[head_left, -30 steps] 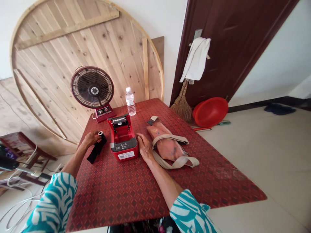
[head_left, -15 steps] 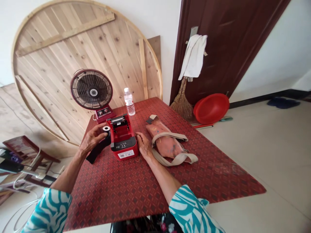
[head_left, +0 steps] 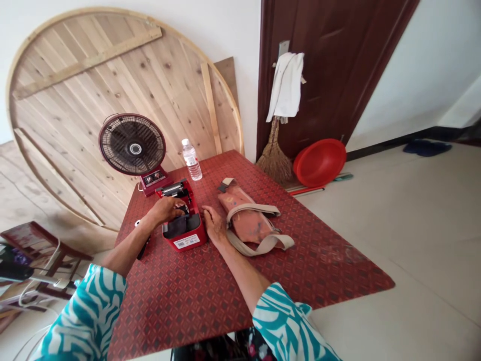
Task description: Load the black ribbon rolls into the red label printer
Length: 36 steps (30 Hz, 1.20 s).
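Observation:
A small red and black label printer (head_left: 191, 239) stands on the table with its lid raised at the back. My left hand (head_left: 165, 209) reaches into its bay, fingers closed around a dark paper roll (head_left: 187, 209) with a pale core. The roll's loose black end (head_left: 176, 225) lies over the printer's front panel. Against the printer's right side, my right hand (head_left: 215, 224) rests with curled fingers, gripping its edge. Beside my left forearm a white ring-shaped end (head_left: 137, 223) shows, with something black below it, mostly hidden by the arm.
An orange bag (head_left: 250, 215) with beige straps lies right of my right hand. Behind the printer stand a water bottle (head_left: 193, 161) and a fan (head_left: 133, 145) on the patterned table (head_left: 210, 296). A red basin (head_left: 321, 163) and a broom (head_left: 276, 158) are by the door.
My left hand has moved right, carrying the roll from beside the printer into its open bay. The black end now covers the front panel. My right hand stays at the printer's side.

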Each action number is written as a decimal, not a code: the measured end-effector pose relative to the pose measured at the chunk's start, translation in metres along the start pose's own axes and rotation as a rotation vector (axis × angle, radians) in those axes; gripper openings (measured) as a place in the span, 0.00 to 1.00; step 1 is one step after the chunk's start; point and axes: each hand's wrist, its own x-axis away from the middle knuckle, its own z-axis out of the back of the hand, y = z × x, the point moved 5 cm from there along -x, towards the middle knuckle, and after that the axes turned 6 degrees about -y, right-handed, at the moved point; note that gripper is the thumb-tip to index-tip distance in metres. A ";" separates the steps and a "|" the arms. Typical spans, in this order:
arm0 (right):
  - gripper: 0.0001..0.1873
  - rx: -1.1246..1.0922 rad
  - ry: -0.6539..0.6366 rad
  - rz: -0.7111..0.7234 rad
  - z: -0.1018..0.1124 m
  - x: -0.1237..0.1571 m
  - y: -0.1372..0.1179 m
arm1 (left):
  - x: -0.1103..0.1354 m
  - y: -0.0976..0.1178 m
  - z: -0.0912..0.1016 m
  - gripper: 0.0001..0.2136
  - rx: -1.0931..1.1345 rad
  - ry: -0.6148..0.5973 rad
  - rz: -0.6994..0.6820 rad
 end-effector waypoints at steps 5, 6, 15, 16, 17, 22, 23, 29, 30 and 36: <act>0.17 0.024 -0.013 0.001 0.000 0.000 -0.002 | -0.015 -0.004 -0.021 0.08 0.008 -0.041 0.001; 0.17 0.027 -0.015 0.002 0.001 0.000 -0.002 | -0.019 -0.005 -0.024 0.07 0.016 -0.046 0.001; 0.16 0.017 -0.021 -0.002 0.001 0.000 -0.003 | 0.022 0.007 -0.016 0.10 0.230 0.088 -0.044; 0.16 0.016 -0.026 0.002 0.001 0.000 -0.004 | 0.035 0.008 -0.017 0.12 0.248 0.141 -0.020; 0.16 0.018 -0.027 0.004 0.001 0.000 -0.004 | 0.047 0.010 -0.019 0.12 0.258 0.183 -0.004; 0.17 0.036 -0.031 -0.015 0.002 0.001 -0.004 | 0.082 0.022 -0.036 0.12 0.295 0.423 -0.072; 0.17 0.038 -0.035 -0.016 0.003 0.002 -0.004 | 0.084 0.024 -0.038 0.11 0.299 0.458 -0.089; 0.17 0.062 -0.046 0.003 0.004 0.002 -0.005 | 0.085 0.028 -0.046 0.11 0.252 0.591 -0.102; 0.17 0.062 -0.048 0.004 0.004 0.002 -0.005 | 0.086 0.029 -0.047 0.11 0.220 0.617 -0.097; 0.18 0.059 -0.053 -0.004 0.005 0.003 -0.004 | 0.095 0.043 -0.050 0.09 -0.023 0.722 -0.161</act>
